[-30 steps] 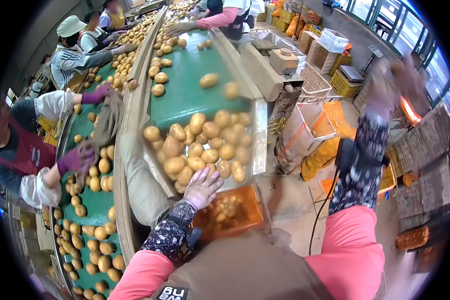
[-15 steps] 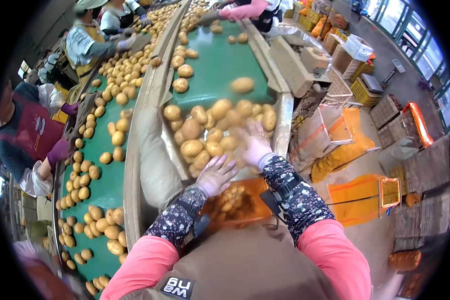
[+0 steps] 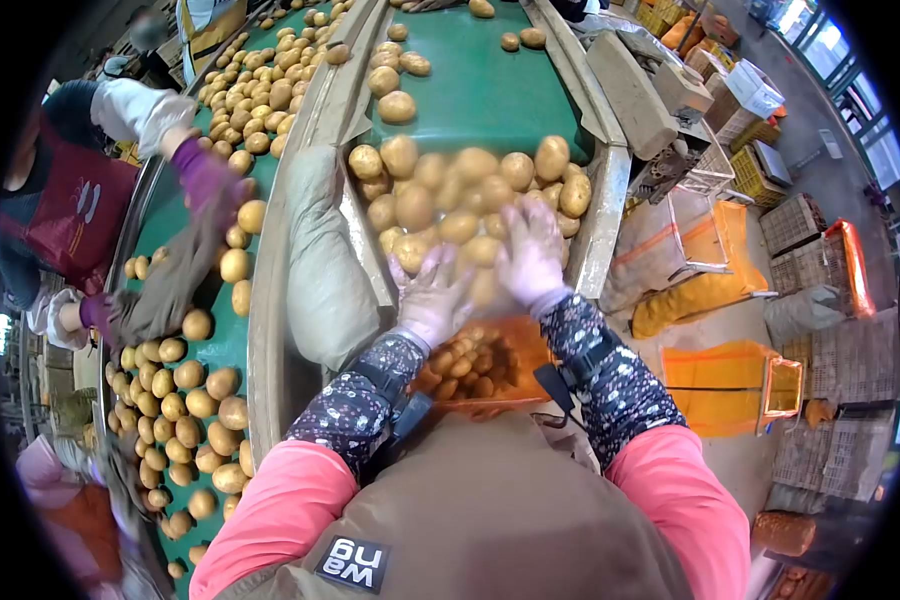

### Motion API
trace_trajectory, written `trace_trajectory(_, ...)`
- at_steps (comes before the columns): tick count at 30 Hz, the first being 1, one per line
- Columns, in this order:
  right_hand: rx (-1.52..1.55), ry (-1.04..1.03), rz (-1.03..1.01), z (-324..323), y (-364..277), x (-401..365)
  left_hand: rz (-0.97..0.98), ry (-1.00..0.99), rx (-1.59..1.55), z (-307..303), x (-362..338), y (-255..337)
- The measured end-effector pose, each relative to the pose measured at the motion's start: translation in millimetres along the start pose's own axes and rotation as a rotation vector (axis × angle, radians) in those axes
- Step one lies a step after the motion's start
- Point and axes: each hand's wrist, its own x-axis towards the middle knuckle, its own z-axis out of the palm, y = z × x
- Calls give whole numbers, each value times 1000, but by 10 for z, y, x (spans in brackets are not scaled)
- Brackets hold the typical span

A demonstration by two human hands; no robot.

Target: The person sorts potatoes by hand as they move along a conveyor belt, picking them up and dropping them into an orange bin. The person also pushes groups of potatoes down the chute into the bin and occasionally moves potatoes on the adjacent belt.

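Observation:
Several potatoes (image 3: 459,227) crowd the metal chute (image 3: 603,225) at the end of the green belt, some blurred by motion. My left hand (image 3: 434,300), in a thin pale glove, lies with fingers spread at the near left edge of the pile. On the right, my right hand (image 3: 532,252), gloved alike, rests its outstretched fingers against the potatoes. Neither hand is wrapped around one. Below my wrists an orange mesh bag (image 3: 518,372) hangs open under the chute, with potatoes inside it.
A padded grey roll (image 3: 328,260) lines the chute's left side. Beyond it runs a second green belt (image 3: 185,225) with many potatoes, where a co-worker's purple-gloved hand (image 3: 208,175) reaches across. Orange mesh bags on frames (image 3: 715,385) and stacked crates (image 3: 815,265) stand at right.
My right hand has moved back toward me, its fingers no longer deep among the potatoes. The pile has shifted downward. At left, a co-worker's arm now stretches over the belt.

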Motion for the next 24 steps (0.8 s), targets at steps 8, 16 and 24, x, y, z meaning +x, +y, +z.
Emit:
trace_trajectory(8,128,-22,-39,175,24,351,213,124,24,206,-147,-131)
trace_trajectory(16,7,-163,-145,218,-113,118,112,32,-94,198,-155,-159)
trace_trajectory(24,-184,-334,-286,181,-236,129,121,97,-86,248,-88,-118)
